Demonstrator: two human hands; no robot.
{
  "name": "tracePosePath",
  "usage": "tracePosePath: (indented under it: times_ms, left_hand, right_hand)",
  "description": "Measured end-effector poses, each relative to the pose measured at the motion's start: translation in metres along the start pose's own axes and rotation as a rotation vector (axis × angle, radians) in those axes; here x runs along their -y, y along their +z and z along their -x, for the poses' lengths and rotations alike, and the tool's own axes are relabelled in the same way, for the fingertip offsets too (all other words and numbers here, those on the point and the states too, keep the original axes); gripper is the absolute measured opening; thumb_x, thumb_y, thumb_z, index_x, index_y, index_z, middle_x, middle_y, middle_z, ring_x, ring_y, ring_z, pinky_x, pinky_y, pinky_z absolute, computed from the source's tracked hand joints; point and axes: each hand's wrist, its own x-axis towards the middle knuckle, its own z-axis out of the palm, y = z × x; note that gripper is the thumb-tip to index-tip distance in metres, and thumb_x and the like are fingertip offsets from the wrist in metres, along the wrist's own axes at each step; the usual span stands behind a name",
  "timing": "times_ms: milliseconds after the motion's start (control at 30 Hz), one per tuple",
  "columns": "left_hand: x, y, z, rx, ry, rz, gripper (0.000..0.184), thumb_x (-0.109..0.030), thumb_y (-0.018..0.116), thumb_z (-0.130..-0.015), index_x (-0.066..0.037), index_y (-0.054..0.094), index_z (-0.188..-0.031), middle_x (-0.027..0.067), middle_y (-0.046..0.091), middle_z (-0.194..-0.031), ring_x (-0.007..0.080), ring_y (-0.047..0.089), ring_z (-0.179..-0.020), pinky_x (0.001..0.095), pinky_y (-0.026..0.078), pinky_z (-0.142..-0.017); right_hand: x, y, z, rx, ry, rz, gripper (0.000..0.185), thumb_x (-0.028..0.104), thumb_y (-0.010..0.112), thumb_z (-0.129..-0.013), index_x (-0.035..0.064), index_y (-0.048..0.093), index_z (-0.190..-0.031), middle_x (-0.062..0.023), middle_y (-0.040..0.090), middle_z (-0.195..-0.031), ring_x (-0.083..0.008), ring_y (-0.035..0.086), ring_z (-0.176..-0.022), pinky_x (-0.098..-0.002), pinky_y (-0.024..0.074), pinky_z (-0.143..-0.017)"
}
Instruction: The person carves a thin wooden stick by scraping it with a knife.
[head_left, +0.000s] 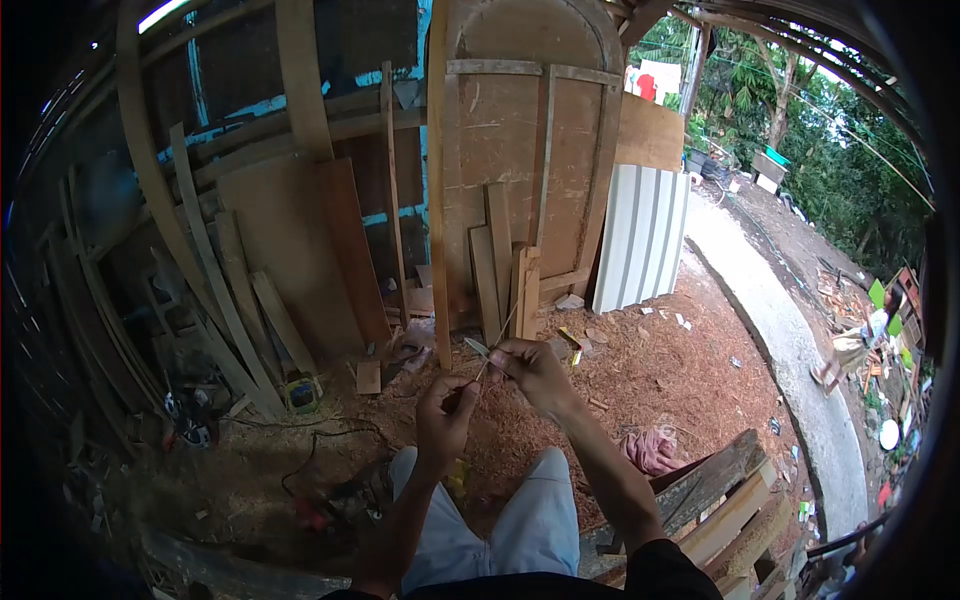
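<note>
In the middle of the head view, my right hand [532,368] is closed around a small knife. Its short pale blade [476,347] points up and to the left from my fingers. My left hand [447,412], just below and to the left, pinches a thin wooden stick [509,316] that slants up to the right past the blade. The knife's handle is hidden inside my right hand. Whether the blade touches the stick, I cannot tell. Both hands are above my lap, in front of my light-coloured trousers [536,515].
Reddish wood shavings [650,370] cover the ground. Boards [487,280] lean on a large wooden panel [500,130], beside a white corrugated sheet [640,240]. Rough planks [715,485] lie at my right, near a pink cloth [652,450]. A concrete path [780,330] runs outside, where a person [850,345] is partly visible.
</note>
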Motion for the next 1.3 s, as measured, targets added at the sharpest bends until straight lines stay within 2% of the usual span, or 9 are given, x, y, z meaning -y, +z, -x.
tracePosePath:
  times_ms: [167, 300, 367, 700, 900, 967, 1000, 1133, 1300]
  left_hand:
    - [-0.002, 0.001, 0.005, 0.001, 0.104, -0.103, 0.009, -0.010, 0.059, -0.088, -0.001, 0.056, -0.087, -0.0067, 0.046, -0.063, 0.0002, 0.036, -0.056, 0.0183, 0.031, -0.051]
    - [-0.005, 0.002, 0.004, -0.018, 0.157, -0.136, 0.007, -0.007, 0.059, -0.087, -0.001, 0.055, -0.086, -0.0034, 0.049, -0.063, 0.0009, 0.040, -0.055, 0.0193, 0.033, -0.048]
    - [-0.009, 0.002, 0.006, -0.014, 0.124, -0.134, 0.010, -0.010, 0.060, -0.088, -0.002, 0.055, -0.086, -0.0064, 0.047, -0.063, 0.0000, 0.036, -0.056, 0.0183, 0.031, -0.050]
    - [-0.001, -0.001, 0.006, -0.021, 0.077, -0.144, 0.010, -0.010, 0.060, -0.088, -0.002, 0.055, -0.086, -0.0059, 0.047, -0.063, 0.0004, 0.037, -0.056, 0.0187, 0.032, -0.051]
    - [0.005, -0.003, 0.012, -0.006, 0.093, -0.173, 0.010, -0.007, 0.060, -0.087, 0.000, 0.055, -0.084, -0.0026, 0.049, -0.060, 0.0020, 0.042, -0.055, 0.0202, 0.035, -0.050]
    - [0.002, -0.007, 0.015, -0.018, 0.078, -0.212, 0.010, -0.009, 0.060, -0.087, 0.000, 0.055, -0.084, -0.0022, 0.049, -0.060, 0.0020, 0.042, -0.055, 0.0206, 0.036, -0.050]
    - [0.002, -0.008, 0.016, -0.015, 0.075, -0.210, 0.010, -0.009, 0.060, -0.087, 0.000, 0.055, -0.084, -0.0022, 0.049, -0.060, 0.0020, 0.042, -0.055, 0.0206, 0.036, -0.050]
    - [0.003, -0.021, 0.017, 0.072, -0.023, -0.214, 0.012, -0.011, 0.060, -0.087, 0.000, 0.056, -0.086, -0.0025, 0.049, -0.060, 0.0020, 0.043, -0.055, 0.0210, 0.036, -0.050]
    - [-0.003, -0.021, 0.004, 0.153, -0.115, -0.210, 0.013, -0.013, 0.059, -0.088, 0.000, 0.058, -0.087, -0.0025, 0.050, -0.064, 0.0023, 0.043, -0.058, 0.0204, 0.036, -0.052]
  right_hand:
    - [0.013, -0.008, -0.001, -0.007, 0.107, -0.037, 0.022, 0.024, 0.059, -0.089, 0.0025, 0.063, -0.087, 0.0002, 0.061, -0.069, -0.0053, 0.051, -0.059, -0.0216, 0.0403, -0.054]
    - [0.010, -0.009, -0.005, -0.034, 0.074, -0.013, 0.022, 0.024, 0.060, -0.088, 0.0026, 0.064, -0.085, 0.0005, 0.061, -0.068, -0.0049, 0.050, -0.059, -0.0216, 0.0398, -0.054]
    - [0.011, -0.011, -0.006, -0.021, 0.045, 0.057, 0.019, 0.022, 0.058, -0.089, 0.0037, 0.064, -0.088, -0.0003, 0.062, -0.068, -0.0037, 0.050, -0.054, -0.0194, 0.0395, -0.049]
    - [-0.016, -0.016, -0.023, -0.083, -0.030, 0.025, 0.021, 0.021, 0.058, -0.090, 0.0025, 0.062, -0.082, -0.0003, 0.059, -0.064, -0.0037, 0.046, -0.050, -0.0194, 0.0355, -0.045]
    - [-0.005, -0.025, -0.025, -0.155, 0.082, -0.058, 0.022, 0.022, 0.058, -0.090, 0.0009, 0.061, -0.083, -0.0001, 0.058, -0.065, -0.0041, 0.041, -0.046, -0.0188, 0.0327, -0.043]
    - [-0.014, -0.032, -0.028, -0.337, -0.038, -0.026, 0.019, 0.017, 0.057, -0.090, 0.0001, 0.063, -0.084, 0.0002, 0.057, -0.066, -0.0054, 0.048, -0.055, -0.0207, 0.0380, -0.048]
    - [0.001, -0.041, -0.025, -0.367, 0.040, 0.006, 0.019, 0.018, 0.056, -0.091, 0.0009, 0.062, -0.086, 0.0006, 0.055, -0.066, -0.0048, 0.046, -0.052, -0.0194, 0.0355, -0.045]
    - [-0.001, -0.061, -0.030, -0.343, 0.027, -0.157, 0.026, 0.026, 0.056, -0.091, 0.0000, 0.059, -0.090, 0.0010, 0.052, -0.065, -0.0036, 0.036, -0.046, -0.0187, 0.0278, -0.041]
    - [0.011, -0.051, -0.017, -0.331, 0.003, -0.209, 0.023, 0.025, 0.058, -0.090, 0.0014, 0.059, -0.090, -0.0003, 0.053, -0.066, -0.0037, 0.038, -0.047, -0.0179, 0.0284, -0.042]
